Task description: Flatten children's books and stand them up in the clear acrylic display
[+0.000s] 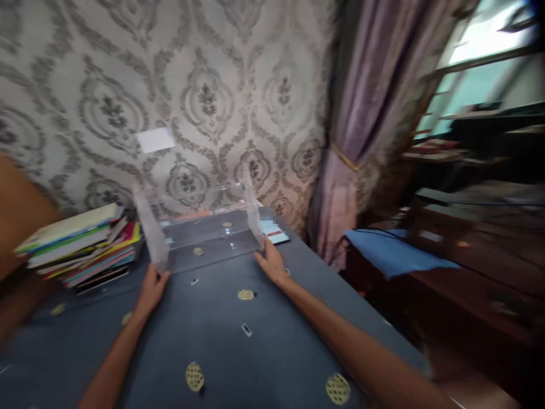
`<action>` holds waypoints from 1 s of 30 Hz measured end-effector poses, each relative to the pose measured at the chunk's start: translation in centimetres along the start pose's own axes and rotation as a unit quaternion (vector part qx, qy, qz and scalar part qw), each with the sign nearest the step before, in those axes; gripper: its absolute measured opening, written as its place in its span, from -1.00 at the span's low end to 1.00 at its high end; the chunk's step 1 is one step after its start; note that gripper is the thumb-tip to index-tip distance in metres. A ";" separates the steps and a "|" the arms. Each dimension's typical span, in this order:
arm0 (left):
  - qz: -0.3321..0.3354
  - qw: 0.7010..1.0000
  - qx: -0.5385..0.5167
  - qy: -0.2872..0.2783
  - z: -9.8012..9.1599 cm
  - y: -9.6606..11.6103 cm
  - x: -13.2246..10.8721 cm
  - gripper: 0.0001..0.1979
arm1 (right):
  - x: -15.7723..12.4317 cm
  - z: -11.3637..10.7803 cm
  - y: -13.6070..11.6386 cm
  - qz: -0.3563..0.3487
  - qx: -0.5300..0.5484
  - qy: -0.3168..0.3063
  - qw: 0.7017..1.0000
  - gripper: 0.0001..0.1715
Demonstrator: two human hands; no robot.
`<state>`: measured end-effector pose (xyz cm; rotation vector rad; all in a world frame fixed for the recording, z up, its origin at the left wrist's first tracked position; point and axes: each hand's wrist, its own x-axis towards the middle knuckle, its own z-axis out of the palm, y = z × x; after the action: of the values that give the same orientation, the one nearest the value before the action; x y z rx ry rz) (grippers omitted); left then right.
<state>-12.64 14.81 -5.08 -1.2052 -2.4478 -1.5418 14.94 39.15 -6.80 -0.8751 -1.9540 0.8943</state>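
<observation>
A clear plastic stand (154, 236) with see-through side panels and cross shelves sits over the far part of the cloth-covered table, near the wall. My left hand (153, 288) grips the lower front corner of its left panel between thumb and fingers. At the opposite front corner, my right hand (273, 266) holds the right panel, its thumb on the inner side. The stand's edges are faint and partly blurred. Just beyond my right hand lies a flat white and blue booklet or box (276, 234), partly hidden by the stand.
To the left is an uneven stack of books (93, 244). A grey-blue tablecloth (221, 352) with pineapple prints covers the table. Patterned wallpaper (208, 68) rises behind, with a white card (155, 140) on it. A tied purple curtain (361, 102) and blue cloth (392, 253) are at right.
</observation>
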 end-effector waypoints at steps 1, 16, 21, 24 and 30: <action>0.002 1.000 0.003 -0.002 0.1 0.4 -0.3 -0.53 | -0.1 0.0 0.3 0.001 -0.005 0.006 1.000 -0.28; 0.060 0.952 0.276 0.114 -13.1 3.8 6.8 -0.68 | -2.5 0.3 -3.4 0.000 0.032 -0.007 0.999 -0.56; 0.021 0.913 0.394 0.106 -17.5 4.2 13.6 -0.56 | -2.2 0.3 -3.6 -0.002 0.038 -0.044 0.998 -0.62; -0.017 0.898 0.433 0.069 -17.7 3.2 15.7 -0.52 | -1.9 0.4 -3.4 -0.003 0.038 -0.039 0.999 -0.61; -0.032 0.868 0.495 0.021 -17.8 1.9 15.9 -0.42 | -1.9 0.4 -3.5 -0.006 0.011 -0.051 0.999 -0.57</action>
<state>-29.38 10.97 11.68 -0.8305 -2.6187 -0.1356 14.56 35.65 -4.80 -0.8189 -2.0304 0.9675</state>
